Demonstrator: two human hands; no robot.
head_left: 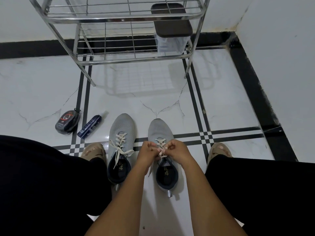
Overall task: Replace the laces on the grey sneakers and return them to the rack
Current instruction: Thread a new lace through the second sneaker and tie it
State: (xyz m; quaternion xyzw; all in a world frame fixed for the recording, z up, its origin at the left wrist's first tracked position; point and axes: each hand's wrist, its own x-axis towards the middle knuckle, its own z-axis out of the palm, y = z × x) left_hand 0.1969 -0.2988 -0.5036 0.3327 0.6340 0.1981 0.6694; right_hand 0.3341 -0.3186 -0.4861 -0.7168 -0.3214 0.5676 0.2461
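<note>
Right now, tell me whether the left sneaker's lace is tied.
Untied: the left sneaker's lace ends lie loose, no bow.

Open tiled floor point(153, 92) ahead of my sneakers, polish case point(67, 122) and spray bottle point(89, 125) lying to my left, rack legs point(87, 72) flanking the way in, lidded container point(171, 29) filling the lower shelf's right end, my knees hemming both sides.

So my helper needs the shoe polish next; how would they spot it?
Start at the metal rack and drop to the floor off its front left leg. Left of the two grey sneakers lie two things: the polish is the squat black oval, not the slim blue bottle.
</note>
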